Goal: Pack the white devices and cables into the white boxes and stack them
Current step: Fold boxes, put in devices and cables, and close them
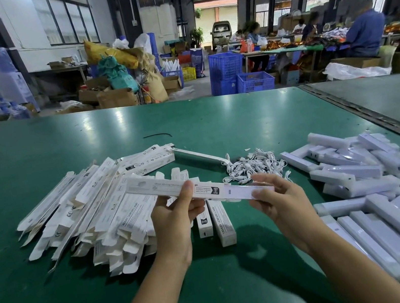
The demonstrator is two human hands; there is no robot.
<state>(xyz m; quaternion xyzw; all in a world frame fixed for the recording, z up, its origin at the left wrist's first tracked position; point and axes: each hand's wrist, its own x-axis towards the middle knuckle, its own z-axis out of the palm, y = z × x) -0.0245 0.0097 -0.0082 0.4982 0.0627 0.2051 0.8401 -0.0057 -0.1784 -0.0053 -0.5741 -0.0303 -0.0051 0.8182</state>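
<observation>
The left grip (175, 217) was curled round a long white box (173, 186), thumb on its upper face and fingers underneath, holding it above the green tabletop (34, 159). The right grip (279, 198) pinched a white device (251, 190) that stuck out of the box's right end, thumb along its near edge and fingers behind it. Box and device made one line running from the far left of the left grip across to the right grip. Left of the left grip, and partly beneath the held box, lay a loose heap of flat boxes (84, 211). Between the two grips, lower down on the tabletop, two closed boxes (222, 224) lay side by side. Just beyond the right grip sat a tangle of white cables (252, 165). To the right of the right grip spread a pile of devices (358, 176), some lying across others. Beyond both grips one long white bar (199, 155) lay slanted, and further off a short black wire (157, 135).
</observation>
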